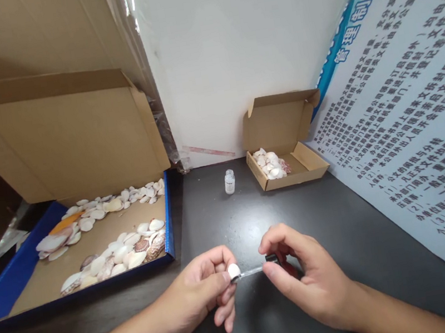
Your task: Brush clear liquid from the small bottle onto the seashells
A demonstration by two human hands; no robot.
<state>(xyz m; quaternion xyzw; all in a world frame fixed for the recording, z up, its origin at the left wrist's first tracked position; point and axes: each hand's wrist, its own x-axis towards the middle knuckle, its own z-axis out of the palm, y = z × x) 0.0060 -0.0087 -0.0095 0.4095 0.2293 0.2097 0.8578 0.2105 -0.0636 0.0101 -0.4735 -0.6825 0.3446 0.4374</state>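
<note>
Between the thumb and fingers of my left hand point(210, 286) is a small white shell point(234, 270); a dark edge shows just under it. My right hand point(307, 274) pinches the black cap of an applicator point(271, 259). Its thin clear stem points left, and the tip reaches the shell's lower edge; whether it is a brush or a dropper I cannot tell. Beyond both hands a small clear glass bottle point(229, 182) stands upright with no cap on it.
On the left lies a large blue-edged cardboard box point(166, 214), lid raised, with rows of shells point(120, 256). A smaller cardboard box point(296, 177) at the back right holds white shells point(269, 163). A white panel point(198, 69) and a printed poster point(415, 102) border the dark table point(208, 213).
</note>
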